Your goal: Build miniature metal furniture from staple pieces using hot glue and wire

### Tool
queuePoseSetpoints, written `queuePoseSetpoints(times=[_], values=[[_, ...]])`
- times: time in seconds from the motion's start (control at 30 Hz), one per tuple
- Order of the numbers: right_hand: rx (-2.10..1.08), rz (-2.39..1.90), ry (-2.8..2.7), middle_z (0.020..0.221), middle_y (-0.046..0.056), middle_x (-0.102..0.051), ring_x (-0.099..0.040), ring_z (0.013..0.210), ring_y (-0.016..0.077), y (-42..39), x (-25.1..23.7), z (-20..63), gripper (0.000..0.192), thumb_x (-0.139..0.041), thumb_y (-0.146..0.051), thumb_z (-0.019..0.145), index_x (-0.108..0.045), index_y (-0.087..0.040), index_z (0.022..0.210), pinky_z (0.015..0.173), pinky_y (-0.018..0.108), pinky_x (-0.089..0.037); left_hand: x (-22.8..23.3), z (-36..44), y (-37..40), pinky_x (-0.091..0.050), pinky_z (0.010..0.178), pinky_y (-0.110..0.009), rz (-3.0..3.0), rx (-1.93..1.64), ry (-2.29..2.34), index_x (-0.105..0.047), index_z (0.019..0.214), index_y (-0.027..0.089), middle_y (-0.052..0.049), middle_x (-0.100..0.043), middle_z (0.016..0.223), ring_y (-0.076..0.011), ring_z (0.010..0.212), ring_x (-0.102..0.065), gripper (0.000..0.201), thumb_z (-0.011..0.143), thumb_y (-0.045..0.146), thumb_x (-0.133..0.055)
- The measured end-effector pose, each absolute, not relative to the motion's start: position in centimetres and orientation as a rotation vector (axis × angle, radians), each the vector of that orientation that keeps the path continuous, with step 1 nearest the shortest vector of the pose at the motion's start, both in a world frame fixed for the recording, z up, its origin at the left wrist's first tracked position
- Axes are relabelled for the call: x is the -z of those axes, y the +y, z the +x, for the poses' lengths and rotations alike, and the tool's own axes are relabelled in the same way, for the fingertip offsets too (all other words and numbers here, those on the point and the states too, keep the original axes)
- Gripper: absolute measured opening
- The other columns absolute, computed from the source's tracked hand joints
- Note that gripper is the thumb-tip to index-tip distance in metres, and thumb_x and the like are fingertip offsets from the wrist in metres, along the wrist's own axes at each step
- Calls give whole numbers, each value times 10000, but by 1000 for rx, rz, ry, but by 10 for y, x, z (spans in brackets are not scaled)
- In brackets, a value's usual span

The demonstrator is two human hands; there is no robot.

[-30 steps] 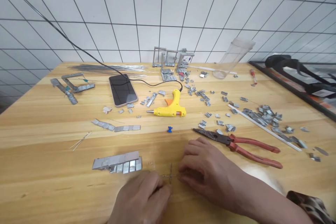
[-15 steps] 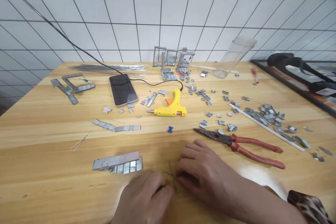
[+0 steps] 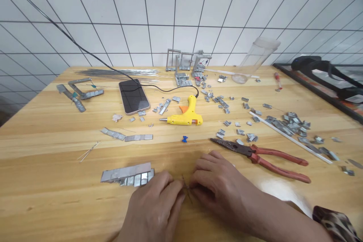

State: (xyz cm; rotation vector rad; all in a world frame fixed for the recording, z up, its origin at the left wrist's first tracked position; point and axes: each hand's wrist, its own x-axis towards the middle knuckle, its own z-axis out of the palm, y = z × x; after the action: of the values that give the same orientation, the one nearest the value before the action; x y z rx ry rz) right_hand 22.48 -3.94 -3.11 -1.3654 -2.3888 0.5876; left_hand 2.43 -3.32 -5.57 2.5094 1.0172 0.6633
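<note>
Thin crossed wires [image 3: 186, 186] show between my two hands near the front of the wooden table. My left hand [image 3: 157, 204] is closed, its thumb and forefinger pinching the wires from the left. From the right, my right hand [image 3: 217, 187] pinches them too, its fingers curled. Just beyond my left hand lie flat silvery strips [image 3: 127, 174] made of metal segments. A small blue bow-shaped piece [image 3: 185, 139] rests ahead of my hands. Long-nose pliers [image 3: 252, 153] with red handles lie to the right of it, jaws pointing left.
A yellow glue gun [image 3: 185, 117] lies mid-table, its black cable running past a phone [image 3: 134, 96]. Many metal bits [image 3: 292, 123] are scattered on the right beside a white stick [image 3: 289, 136]. Small metal frames [image 3: 184, 64] and a clear jar [image 3: 255, 58] stand near the tiled wall.
My left hand has moved up and slightly forward, its fingertips now at the wire crossing. My right hand has stayed almost in place.
</note>
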Motion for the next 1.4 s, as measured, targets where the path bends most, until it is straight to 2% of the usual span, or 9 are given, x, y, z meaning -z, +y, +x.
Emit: queuePoseSetpoints(times=[0.47,0.7,0.87,1.07,1.23,1.4], values=[[-633,-1363,-2340,720,-8,-655,-535,749,156,-38,33,222,162,-567,-79,818,-630,-204,737,709,304,-310,52,29,-32,-461,451,-249,2501,-740,1005,-634,799,195,-19,-571,664,-162,530,-577,261,930,156,-412],[-653,-1445,-2319,766,8,-616,-519,754,167,-39,27,223,135,-566,-56,792,-604,-186,787,712,312,-325,55,19,-36,-476,521,-244,2523,-685,952,-615,860,209,-10,-588,717,-152,584,-584,216,947,179,-420],[-687,-1407,-2328,820,12,-619,-524,800,179,-38,24,224,238,-591,-23,746,-637,-210,885,706,306,-329,62,11,-40,-397,441,-238,2791,-635,828,-614,891,229,18,-597,660,-144,518,-555,250,958,188,-377],[-671,-1380,-2374,816,8,-625,-528,805,178,-36,24,223,169,-608,-93,819,-645,-226,916,713,316,-315,63,20,-39,-360,367,-162,2922,-622,964,-615,838,270,72,-586,579,-90,449,-544,220,918,143,-455],[-633,-1385,-2340,763,-1,-625,-534,759,162,-36,25,223,118,-606,-78,799,-613,-194,777,682,317,-294,58,25,-40,-375,366,-141,2882,-529,1035,-614,730,265,78,-609,582,-86,465,-572,252,906,146,-478],[-600,-1331,-2344,707,-16,-633,-529,726,145,-36,27,224,151,-588,-81,816,-592,-186,707,670,317,-281,52,27,-43,-395,381,-145,2841,-493,1093,-630,729,264,76,-622,589,-93,477,-584,246,899,148,-496]])
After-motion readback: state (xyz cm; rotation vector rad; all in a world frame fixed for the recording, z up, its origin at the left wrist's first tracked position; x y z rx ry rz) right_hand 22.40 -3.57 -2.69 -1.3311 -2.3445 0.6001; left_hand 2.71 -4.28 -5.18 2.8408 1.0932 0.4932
